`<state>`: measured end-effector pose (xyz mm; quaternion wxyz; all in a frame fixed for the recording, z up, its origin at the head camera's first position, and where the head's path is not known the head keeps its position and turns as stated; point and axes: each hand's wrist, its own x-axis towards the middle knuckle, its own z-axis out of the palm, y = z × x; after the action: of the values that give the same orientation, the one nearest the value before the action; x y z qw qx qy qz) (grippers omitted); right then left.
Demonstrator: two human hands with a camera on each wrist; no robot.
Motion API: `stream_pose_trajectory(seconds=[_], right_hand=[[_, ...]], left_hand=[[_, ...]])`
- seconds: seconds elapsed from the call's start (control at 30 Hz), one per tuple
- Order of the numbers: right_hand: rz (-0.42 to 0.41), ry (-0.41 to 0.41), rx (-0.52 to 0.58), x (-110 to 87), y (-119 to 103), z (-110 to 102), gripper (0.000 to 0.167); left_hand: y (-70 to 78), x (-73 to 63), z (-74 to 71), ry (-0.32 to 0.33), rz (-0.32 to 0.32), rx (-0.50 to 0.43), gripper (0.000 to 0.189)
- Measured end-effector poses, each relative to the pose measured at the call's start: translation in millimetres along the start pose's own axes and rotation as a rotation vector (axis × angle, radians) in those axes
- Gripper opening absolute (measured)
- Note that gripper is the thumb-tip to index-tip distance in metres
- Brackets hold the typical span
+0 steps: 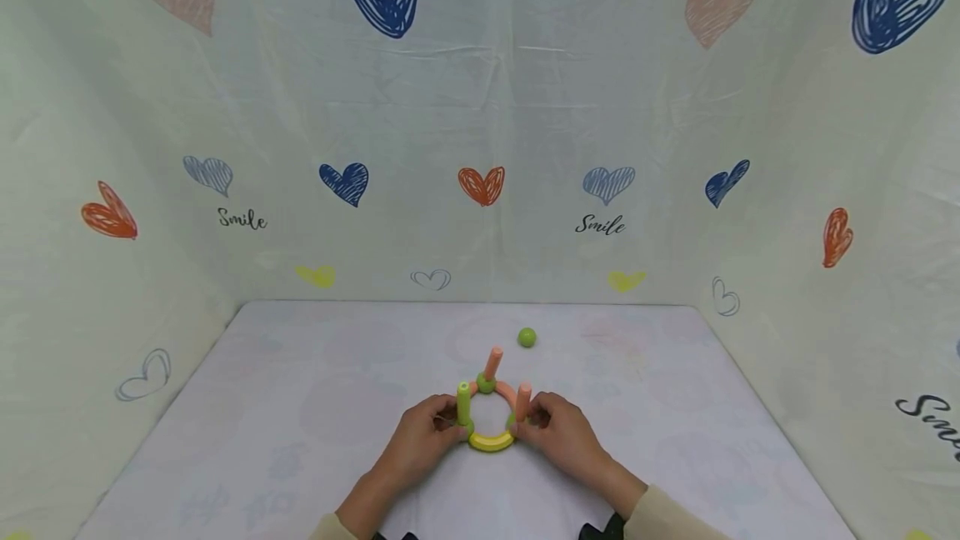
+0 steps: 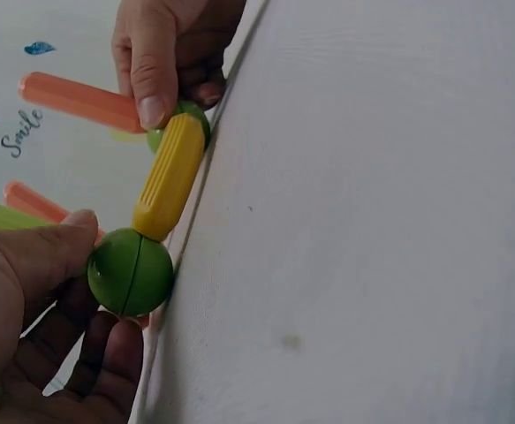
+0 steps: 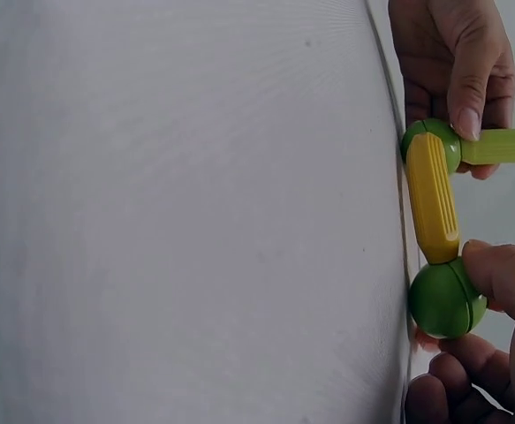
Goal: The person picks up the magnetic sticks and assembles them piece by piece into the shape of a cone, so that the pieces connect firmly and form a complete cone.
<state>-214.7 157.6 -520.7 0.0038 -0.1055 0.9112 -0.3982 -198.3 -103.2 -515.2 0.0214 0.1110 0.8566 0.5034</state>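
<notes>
A ring of curved rods and green balls lies on the table, with straight rods rising from the balls. Its near side is a yellow curved rod (image 1: 491, 442); an orange curved rod (image 1: 506, 392) forms the far right side. With thumb and fingers my left hand (image 1: 420, 440) pinches the left green ball (image 2: 131, 272), below a light green rod (image 1: 463, 402). My right hand (image 1: 562, 438) pinches the right green ball (image 3: 447, 299), which carries an orange rod (image 1: 523, 401). At the back, another orange rod (image 1: 492, 363) leans up from the third ball (image 1: 486, 382).
A loose green ball (image 1: 527, 337) lies behind the ring, slightly right. The table (image 1: 300, 407) has a pale cover. Around its back and sides hangs a whitish curtain (image 1: 495, 107) printed with hearts and the word "Smile".
</notes>
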Motion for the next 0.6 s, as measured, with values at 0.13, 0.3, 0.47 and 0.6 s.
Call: stream_pose_trajectory(seconds=[0.13, 0.3, 0.47, 0.6], right_hand=[[-0.007, -0.009, 0.013, -0.9, -1.9, -0.1, 0.032], [-0.001, -0.012, 0.015, -1.5, -3.4, -0.3, 0.032], [0.013, -0.025, 0.011, -1.4, -4.0, 0.0, 0.034], [0.016, -0.028, 0.01, -0.8, -2.7, -0.4, 0.033]], left_hand=[[-0.4, -0.4, 0.7, 0.017, -0.003, 0.019, 0.036], [-1.8, 0.0, 0.8, 0.028, 0.016, 0.046, 0.033], [-3.1, 0.1, 0.7, 0.022, 0.018, 0.046, 0.035], [-3.2, -0.3, 0.7, 0.019, 0.012, 0.039, 0.035]])
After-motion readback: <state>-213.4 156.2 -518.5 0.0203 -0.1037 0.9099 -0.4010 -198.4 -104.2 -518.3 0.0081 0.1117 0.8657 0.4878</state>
